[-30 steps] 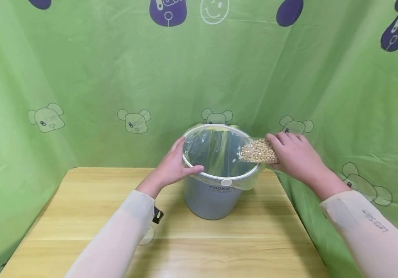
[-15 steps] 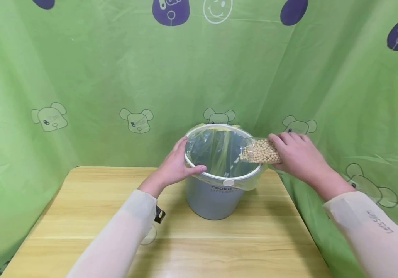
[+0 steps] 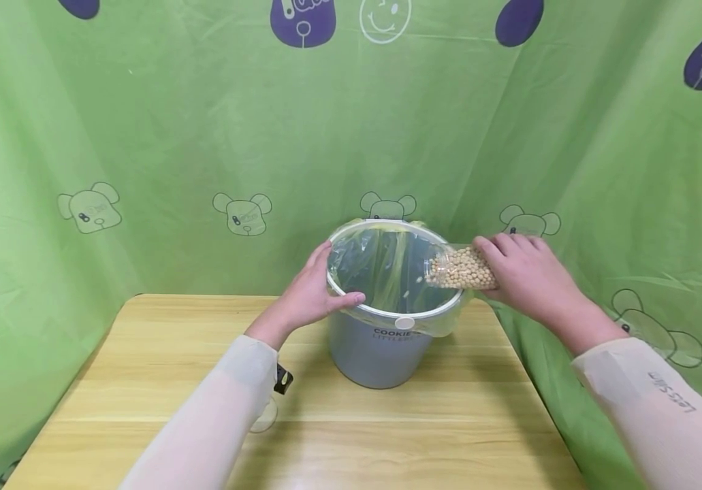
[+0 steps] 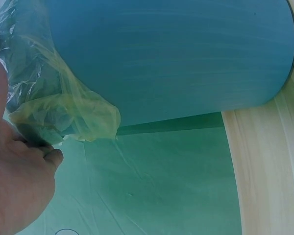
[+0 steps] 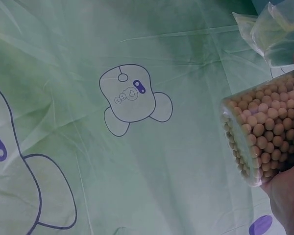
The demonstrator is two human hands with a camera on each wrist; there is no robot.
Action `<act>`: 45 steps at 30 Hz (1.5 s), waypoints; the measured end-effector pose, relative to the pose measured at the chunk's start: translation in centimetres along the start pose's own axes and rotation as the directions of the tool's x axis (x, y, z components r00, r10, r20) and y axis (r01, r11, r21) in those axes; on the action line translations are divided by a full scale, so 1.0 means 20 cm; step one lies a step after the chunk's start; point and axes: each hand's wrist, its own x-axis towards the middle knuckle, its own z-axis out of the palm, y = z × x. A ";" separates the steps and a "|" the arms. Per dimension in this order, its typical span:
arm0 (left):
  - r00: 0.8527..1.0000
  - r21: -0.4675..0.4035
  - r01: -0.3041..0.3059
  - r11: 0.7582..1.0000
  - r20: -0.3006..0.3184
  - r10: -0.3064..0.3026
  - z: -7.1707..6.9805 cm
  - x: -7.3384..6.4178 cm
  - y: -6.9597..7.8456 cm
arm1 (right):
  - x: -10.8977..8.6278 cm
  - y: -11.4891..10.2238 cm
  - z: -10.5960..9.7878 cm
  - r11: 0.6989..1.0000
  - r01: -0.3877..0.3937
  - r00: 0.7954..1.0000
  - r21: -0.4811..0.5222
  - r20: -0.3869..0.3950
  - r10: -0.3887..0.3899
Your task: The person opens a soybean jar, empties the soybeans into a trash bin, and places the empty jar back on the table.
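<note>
A grey trash can (image 3: pixel 375 361) with a white rim stands upright, lined with a thin yellowish plastic bag (image 3: pixel 365 262) folded over its edge. My left hand (image 3: pixel 308 289) grips the rim at the left, thumb across the front and fingers along the outer side. In the left wrist view, those fingers lie against the gathered liner (image 4: pixel 83 115). My right hand (image 3: pixel 522 275) holds a clear jar (image 5: pixel 264 127) of pale, round soybeans, tipped on its side. Its mouth overlaps the can's right rim in the head view, and a few soybeans (image 3: pixel 419 280) drop from it inside the can.
The can stands on a light wooden table (image 3: pixel 173 381), towards its back edge. A green curtain (image 3: pixel 203 122) with printed cartoon figures hangs behind and on both sides. A black wrist strap piece (image 3: pixel 283 379) shows below the left wrist.
Soybeans have kept falling from the tipped jar into the can, with fewer in the air now than half a second ago. Both hands keep their places; the whole view has shifted slightly.
</note>
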 end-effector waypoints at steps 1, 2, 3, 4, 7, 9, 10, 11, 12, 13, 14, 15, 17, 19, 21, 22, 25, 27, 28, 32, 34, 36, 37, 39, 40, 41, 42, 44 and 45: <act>1.000 0.002 0.001 1.000 0.001 -0.001 0.00 0.00 0.00 | 0.00 0.00 0.00 1.000 0.001 1.000 -0.001 0.001 -0.001; 1.000 0.001 0.001 1.000 0.000 -0.001 0.00 0.00 0.00 | 0.00 0.00 0.00 1.000 0.001 1.000 -0.002 0.003 -0.001; 1.000 0.001 0.001 1.000 -0.001 -0.001 0.00 0.00 0.00 | 0.00 0.00 0.00 1.000 0.001 1.000 -0.004 0.004 -0.001; 1.000 0.002 0.001 1.000 -0.001 -0.001 0.00 0.00 0.00 | 0.00 0.00 0.00 1.000 0.002 1.000 -0.005 0.004 -0.002; 1.000 -0.002 -0.002 1.000 -0.006 0.002 0.00 0.00 0.00 | 0.00 0.00 0.00 1.000 0.005 1.000 -0.008 0.002 -0.005; 1.000 -0.006 -0.005 1.000 -0.011 0.005 0.01 0.00 0.00 | 0.00 0.00 -0.01 1.000 0.010 1.000 -0.011 0.000 -0.010; 1.000 -0.006 -0.004 1.000 -0.013 0.004 0.01 0.00 0.00 | 0.00 0.00 -0.01 1.000 0.012 1.000 -0.011 -0.001 -0.012; 1.000 -0.009 -0.004 1.000 -0.013 0.004 0.01 0.00 0.00 | 0.00 0.00 -0.01 1.000 0.015 1.000 -0.010 -0.001 -0.015; 1.000 -0.011 -0.003 1.000 -0.015 0.003 0.01 0.00 -0.01 | 0.00 0.00 -0.01 1.000 0.018 1.000 -0.010 -0.001 -0.018; 1.000 -0.010 -0.002 1.000 -0.017 0.002 0.02 0.00 -0.01 | 0.00 0.00 -0.01 1.000 0.021 1.000 -0.012 -0.001 -0.021; 1.000 -0.006 -0.001 1.000 -0.017 0.001 0.02 0.00 -0.01 | 0.00 0.00 -0.01 1.000 0.022 1.000 -0.012 -0.001 -0.022; 1.000 -0.003 -0.001 1.000 -0.018 0.001 0.02 0.00 -0.01 | 0.00 0.00 -0.01 1.000 0.024 1.000 -0.012 -0.001 -0.024; 1.000 -0.004 0.000 1.000 -0.014 0.000 0.02 0.00 -0.01 | 0.00 0.00 0.00 1.000 0.025 1.000 -0.013 -0.003 -0.025; 1.000 0.004 0.000 1.000 -0.012 0.000 0.02 0.00 -0.01 | 0.00 0.00 0.00 1.000 0.024 1.000 -0.016 -0.003 -0.024; 1.000 0.010 0.000 1.000 -0.010 0.000 0.02 0.00 -0.01 | 0.00 0.01 0.00 1.000 0.023 1.000 -0.018 -0.002 -0.023; 1.000 0.011 0.000 1.000 -0.007 0.000 0.02 0.00 0.00 | 0.00 0.01 0.00 1.000 0.023 1.000 -0.019 -0.002 -0.023; 1.000 0.021 0.003 1.000 -0.004 -0.003 0.01 0.00 0.00 | 0.00 0.01 -0.01 0.999 0.022 1.000 -0.026 -0.002 -0.022; 1.000 0.024 0.003 1.000 -0.004 -0.003 0.01 0.00 0.00 | 0.00 0.01 -0.01 0.999 0.024 1.000 -0.029 -0.004 -0.024; 1.000 0.025 0.003 1.000 -0.005 -0.003 0.01 0.00 0.01 | 0.00 0.01 -0.01 0.999 0.025 1.000 -0.032 -0.005 -0.025; 1.000 0.033 0.001 0.999 -0.014 -0.001 0.01 0.00 0.01 | 0.00 0.00 -0.01 0.999 0.028 1.000 -0.033 -0.005 -0.028; 1.000 0.032 0.002 0.999 -0.016 -0.002 0.01 0.00 0.01 | 0.01 0.00 -0.01 0.999 0.030 1.000 -0.031 -0.006 -0.031; 1.000 0.031 0.004 1.000 -0.016 -0.003 0.01 -0.01 0.01 | 0.01 0.00 -0.01 0.999 0.035 0.999 -0.032 -0.010 -0.035; 1.000 0.032 0.004 0.999 -0.016 -0.003 0.01 -0.01 0.01 | 0.01 0.00 -0.01 0.999 0.039 0.999 -0.032 -0.014 -0.039; 1.000 0.035 0.004 0.999 -0.017 -0.003 0.01 0.00 0.00 | 0.01 0.00 -0.01 0.998 0.044 0.999 -0.033 -0.019 -0.045; 1.000 0.036 0.004 0.999 -0.017 -0.003 0.01 0.00 0.00 | 0.01 0.00 -0.01 0.998 0.048 0.999 -0.034 -0.022 -0.048; 1.000 0.037 0.005 0.999 -0.017 -0.004 0.01 0.00 0.00 | 0.01 0.00 -0.01 0.998 0.050 0.998 -0.035 -0.024 -0.051; 1.000 0.038 0.005 0.999 -0.019 -0.004 0.01 0.00 0.00 | 0.02 0.00 -0.01 0.998 0.051 0.998 -0.036 -0.024 -0.052; 1.000 0.037 0.004 0.999 -0.020 -0.003 0.00 0.00 0.00 | 0.02 0.00 -0.01 0.998 0.049 0.999 -0.036 -0.020 -0.050; 1.000 0.037 0.004 0.999 -0.020 -0.004 0.00 0.00 0.00 | 0.02 0.00 -0.01 0.998 0.048 0.999 -0.036 -0.017 -0.049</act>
